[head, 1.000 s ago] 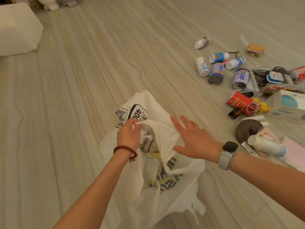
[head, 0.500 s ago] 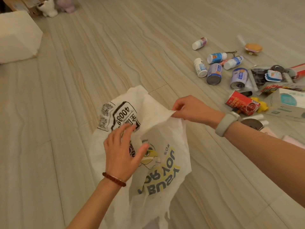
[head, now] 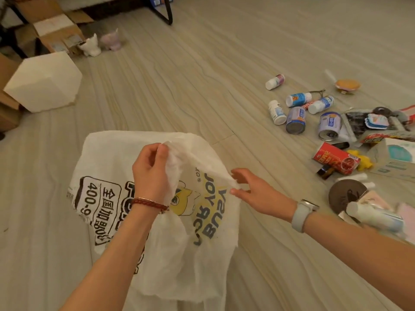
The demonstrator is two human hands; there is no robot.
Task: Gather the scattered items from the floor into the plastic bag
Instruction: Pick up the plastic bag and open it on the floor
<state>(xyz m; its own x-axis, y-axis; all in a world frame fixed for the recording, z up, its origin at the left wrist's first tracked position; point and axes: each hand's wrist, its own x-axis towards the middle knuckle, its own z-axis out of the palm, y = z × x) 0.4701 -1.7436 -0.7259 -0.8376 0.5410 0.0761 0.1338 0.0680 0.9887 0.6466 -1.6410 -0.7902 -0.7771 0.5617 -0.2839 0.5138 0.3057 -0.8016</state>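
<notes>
A white plastic bag (head: 116,167) with black and yellow print lies on the floor in front of me. My left hand (head: 150,173), with a red bracelet at the wrist, grips the bag's upper rim. My right hand (head: 256,194), with a grey watch, pinches the rim's other side, and the film is stretched between the two hands. The scattered items lie to the right: small white bottles (head: 277,112), two blue-labelled cans (head: 296,120), a red can (head: 335,158), a pale box (head: 395,160), a brown disc (head: 345,194) and a white tube (head: 372,215).
A white block (head: 42,84) stands at the left, with cardboard boxes (head: 56,30) and two small figures (head: 91,46) behind it. A black furniture leg (head: 167,12) stands at the top. Bare wood-patterned floor (head: 202,86) lies between the bag and the items.
My left hand went from lying flat on the bag to gripping its rim higher up. My right hand came down and to the right with the other edge, spreading the bag.
</notes>
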